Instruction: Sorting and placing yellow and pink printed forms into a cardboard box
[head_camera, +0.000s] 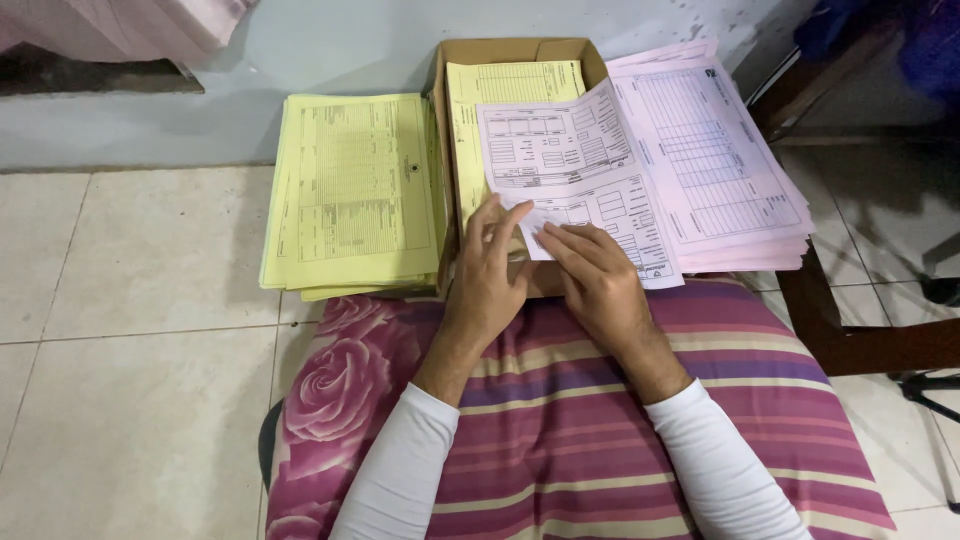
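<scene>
Left of the cardboard box (520, 50), a thick stack of yellow forms (352, 195) lies flat on the tiled floor (130, 300), its right edge touching the box wall, probably so that it stays squared and within reach. Inside the box you can see more yellow sheets (510, 85), filling it close to the rim; how deep that pile goes is hidden. Over the box's near right part lies a single pale pink form (570, 175), tilted, and you hold it by its near edge. Your left hand (490, 275) pinches that edge with fingers curled at the sheet's lower left corner, and your right hand (595, 275), just beside it, presses flat on the paper with the fingertips at the same corner, as if to separate or steady one leaf. Both wrists rest on the striped pink and purple cushion (600, 440) in front of the box, which seems to support the arms. Right of the box, a stack of pink forms (715, 165) sits fanned, overhanging a dark wooden frame (850, 345).
</scene>
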